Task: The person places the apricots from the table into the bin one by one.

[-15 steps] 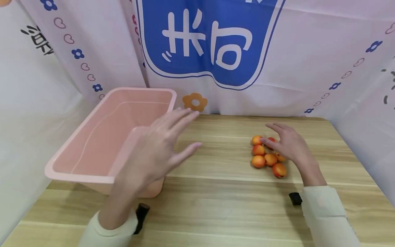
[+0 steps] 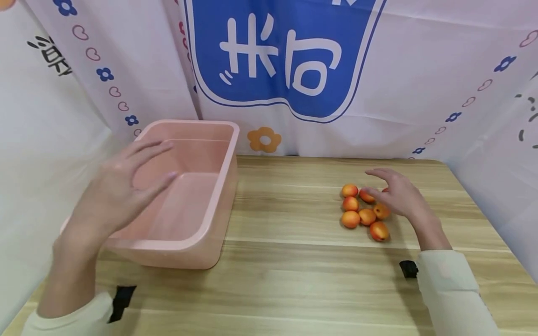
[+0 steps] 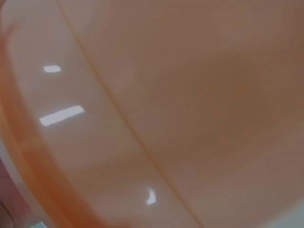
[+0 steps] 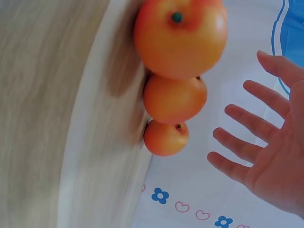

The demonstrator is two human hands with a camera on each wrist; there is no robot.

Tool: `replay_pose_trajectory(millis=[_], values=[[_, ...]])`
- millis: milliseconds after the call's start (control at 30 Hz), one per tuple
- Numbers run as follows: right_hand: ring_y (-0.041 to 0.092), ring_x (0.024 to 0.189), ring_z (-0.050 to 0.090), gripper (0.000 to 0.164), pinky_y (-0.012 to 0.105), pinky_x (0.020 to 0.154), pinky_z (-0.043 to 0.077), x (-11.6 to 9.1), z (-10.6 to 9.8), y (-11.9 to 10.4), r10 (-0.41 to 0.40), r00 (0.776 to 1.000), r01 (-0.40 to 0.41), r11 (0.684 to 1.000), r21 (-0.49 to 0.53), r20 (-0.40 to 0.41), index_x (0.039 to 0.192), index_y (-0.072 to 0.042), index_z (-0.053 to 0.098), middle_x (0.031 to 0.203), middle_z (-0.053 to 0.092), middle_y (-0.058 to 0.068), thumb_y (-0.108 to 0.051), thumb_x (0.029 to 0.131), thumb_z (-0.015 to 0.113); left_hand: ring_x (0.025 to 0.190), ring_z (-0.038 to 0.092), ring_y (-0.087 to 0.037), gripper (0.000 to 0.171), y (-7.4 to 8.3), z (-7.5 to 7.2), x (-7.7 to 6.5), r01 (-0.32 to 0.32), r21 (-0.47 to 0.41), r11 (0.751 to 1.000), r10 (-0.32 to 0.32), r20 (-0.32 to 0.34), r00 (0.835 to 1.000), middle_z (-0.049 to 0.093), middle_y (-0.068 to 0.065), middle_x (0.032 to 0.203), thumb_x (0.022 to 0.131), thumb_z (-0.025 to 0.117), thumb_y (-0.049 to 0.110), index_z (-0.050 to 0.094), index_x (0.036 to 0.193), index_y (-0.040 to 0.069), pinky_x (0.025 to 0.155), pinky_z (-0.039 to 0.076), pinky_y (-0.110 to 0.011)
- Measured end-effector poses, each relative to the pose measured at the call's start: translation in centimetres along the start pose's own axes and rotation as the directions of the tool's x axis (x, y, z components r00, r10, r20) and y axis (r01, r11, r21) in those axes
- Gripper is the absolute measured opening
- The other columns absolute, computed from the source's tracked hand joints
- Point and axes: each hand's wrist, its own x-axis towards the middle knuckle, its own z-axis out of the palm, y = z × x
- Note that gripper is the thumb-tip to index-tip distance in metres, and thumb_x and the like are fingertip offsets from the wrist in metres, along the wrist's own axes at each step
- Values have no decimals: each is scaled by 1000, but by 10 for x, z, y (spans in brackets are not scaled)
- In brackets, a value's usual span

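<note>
Over the near-left rim of the pink plastic tub (image 2: 201, 254) my left hand (image 2: 115, 196) hovers, fingers extended and thumb apart, holding nothing. The left wrist view is filled by the tub's glossy pink wall (image 3: 199, 104). On the right, my right hand (image 2: 401, 193) is held over a cluster of small orange-red fruits (image 2: 350, 219), partly covering those at the back. Seen from the right wrist, the spread fingers (image 4: 247, 121) have nothing in them, and a fruit (image 4: 180, 38) with a dark green stem dot sits closest to the camera.
The tub stands at the left of the wood-grain table (image 2: 290, 280). A white cloth (image 2: 403, 107) with a blue printed panel hangs behind the table's back edge, and pale cloth (image 2: 38, 154) lines the left side too. Black straps show at both wrists.
My left hand has swung left, from over the tub's right side to its near-left side. The right hand has shifted slightly right, uncovering more of the fruits.
</note>
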Motion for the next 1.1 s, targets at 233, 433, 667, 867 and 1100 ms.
replay_pose_trajectory(millis=[233, 433, 667, 867, 1100], values=[[52, 118, 62, 57, 68, 106, 43, 0, -3, 6, -12, 1000, 12, 1000, 27, -3, 148, 0, 52, 152, 47, 29, -32, 103, 67, 143, 37, -53, 55, -60, -17, -10, 209, -2, 978, -209, 73, 975, 48, -28, 151, 99, 71, 31, 58, 144, 2, 120, 23, -68], [54, 124, 57, 53, 68, 105, 43, 3, -2, 15, -25, 1000, 25, 999, 42, -12, 144, 3, 55, 149, 49, 31, -28, 103, 67, 144, 34, -53, 56, -96, -26, -20, 284, 3, 959, -282, 115, 952, 44, -31, 152, 103, 65, 34, 55, 147, 2, 121, 31, -55], [55, 134, 46, 51, 70, 111, 35, 8, -5, 30, -18, 1000, 18, 999, 48, -1, 140, 6, 57, 145, 51, 34, -25, 102, 68, 122, 54, -49, 54, -125, -25, -25, 362, -20, 932, -354, 166, 920, 48, -35, 147, 107, 58, 35, 52, 149, 3, 80, 40, -1], [60, 132, 44, 48, 72, 109, 35, 4, -9, 47, 26, 999, -27, 999, 34, 42, 137, 11, 57, 142, 50, 39, -20, 102, 66, 132, 51, -37, 57, -140, -19, -32, 420, -84, 904, -393, 226, 891, 44, -35, 151, 110, 48, 39, 44, 156, 5, 93, 38, -6], [57, 116, 58, 50, 67, 99, 48, 0, -10, 63, 57, 995, -60, 998, 28, 79, 135, 14, 57, 133, 56, 41, -22, 101, 68, 124, 53, 4, 48, -149, -18, -34, 442, -170, 881, -395, 250, 884, 60, 8, 140, 113, 40, 29, 43, 158, 13, 87, 39, -5]])
